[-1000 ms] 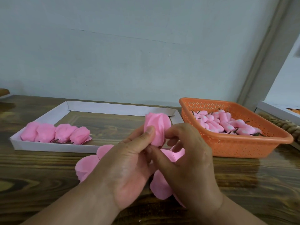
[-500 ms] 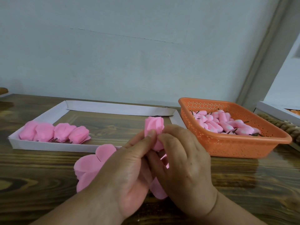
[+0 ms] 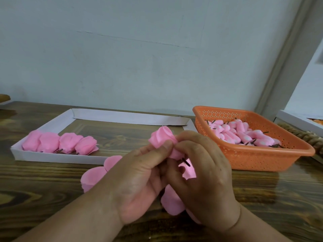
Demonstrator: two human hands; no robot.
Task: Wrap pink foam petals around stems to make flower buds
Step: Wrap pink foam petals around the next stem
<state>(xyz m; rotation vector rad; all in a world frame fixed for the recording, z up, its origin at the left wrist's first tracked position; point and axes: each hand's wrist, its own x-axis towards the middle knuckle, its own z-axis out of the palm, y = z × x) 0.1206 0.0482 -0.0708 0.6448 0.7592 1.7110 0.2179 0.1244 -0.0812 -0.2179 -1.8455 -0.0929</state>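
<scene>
Loose petals (image 3: 94, 175) on worktop partly hidden behind my hands; bud (image 3: 162, 137) base buried under fingers (image 3: 162, 149); right-edge box (image 3: 297, 119) cut off.

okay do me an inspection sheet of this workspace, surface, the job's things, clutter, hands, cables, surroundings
Surface: dark wooden table, bare in the near left.
Job's things: bud gripped by both hands, its dark stem poking out below; loose petals on the table under the hands; four finished buds in a row in the white tray; orange basket holding pink cores on stems.
Clutter: brown rope-like thing beyond the basket, unclear.
Hands: left hand and right hand both pinch the bud.
Cables: nothing seen.
Surroundings: pale wall; second white tray at far right, partly cut off.
</scene>
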